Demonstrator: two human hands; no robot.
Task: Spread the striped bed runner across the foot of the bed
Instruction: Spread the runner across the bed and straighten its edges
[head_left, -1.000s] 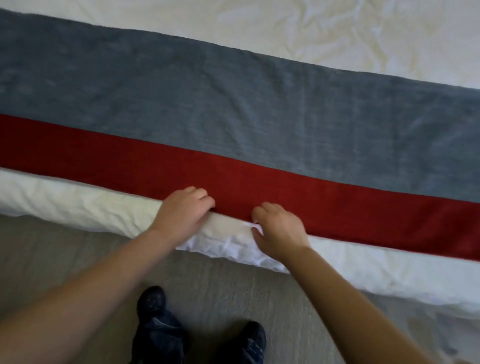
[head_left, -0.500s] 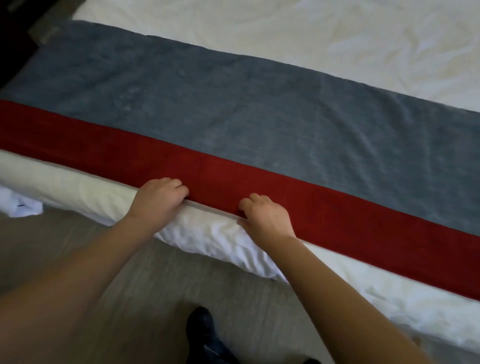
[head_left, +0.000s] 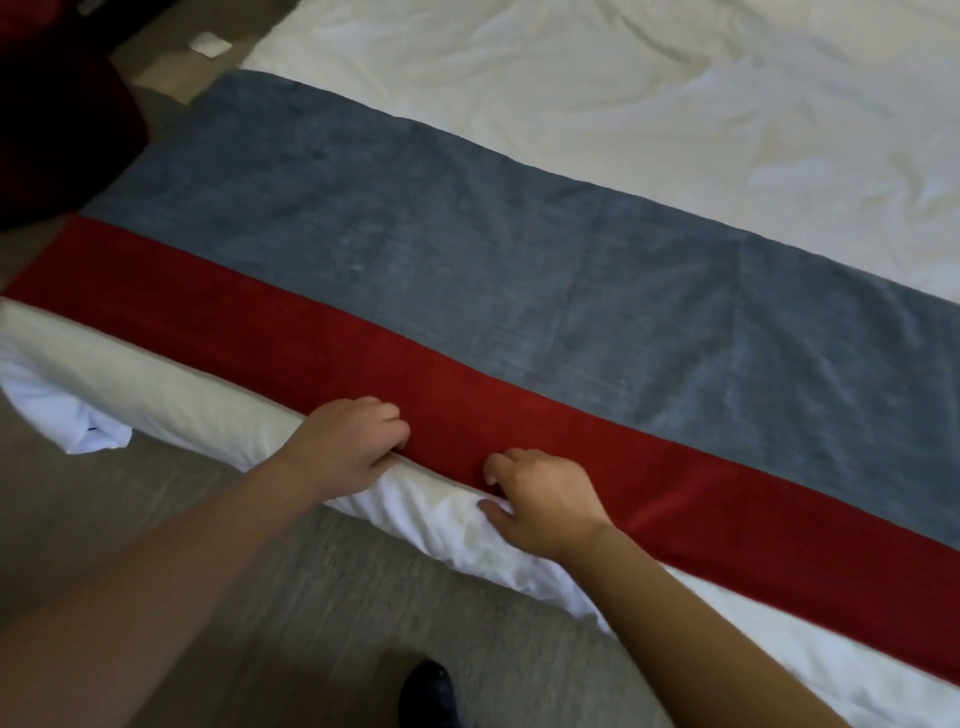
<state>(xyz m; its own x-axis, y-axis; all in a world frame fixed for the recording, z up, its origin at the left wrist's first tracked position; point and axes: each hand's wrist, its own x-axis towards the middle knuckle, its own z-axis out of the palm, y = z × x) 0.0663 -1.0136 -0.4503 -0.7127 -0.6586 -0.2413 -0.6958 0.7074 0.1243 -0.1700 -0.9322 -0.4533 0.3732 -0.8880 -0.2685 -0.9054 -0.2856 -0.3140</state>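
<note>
The bed runner (head_left: 467, 270), a wide grey band with a red stripe along its near side, lies flat across the foot of the white bed (head_left: 675, 78), running from upper left to lower right. My left hand (head_left: 348, 447) grips the red stripe's near edge with curled fingers. My right hand (head_left: 540, 499) pinches that same edge a hand's width to the right, thumb on the white duvet below. The runner's left end reaches the bed's left side; its right end runs out of view.
The white duvet edge (head_left: 171, 389) bulges below the runner, with a loose sheet corner (head_left: 78, 421) hanging at left. Grey carpet (head_left: 260, 597) lies under me, my dark shoe (head_left: 428, 691) at the bottom. A dark red object (head_left: 57, 130) sits at the upper left.
My view has swung left along the bed, so the runner's left end and the dark red object now show. Both hands have slid left along the red edge, still gripping it.
</note>
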